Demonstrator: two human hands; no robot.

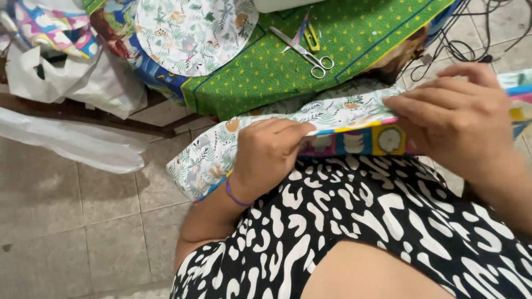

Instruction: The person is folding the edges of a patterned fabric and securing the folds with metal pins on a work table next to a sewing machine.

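Grey floor tiles lie below the lap. Folded printed cloth [338, 119] runs lengthwise from nine to three o'clock; left hand [266, 152] pinches its edge, right hand [457, 113] clamps it toward three o'clock. Scissors [303, 51] rest at twelve.

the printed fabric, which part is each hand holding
Both hold the printed fabric along its folded edge: left hand pinches it at the middle, right hand further right.
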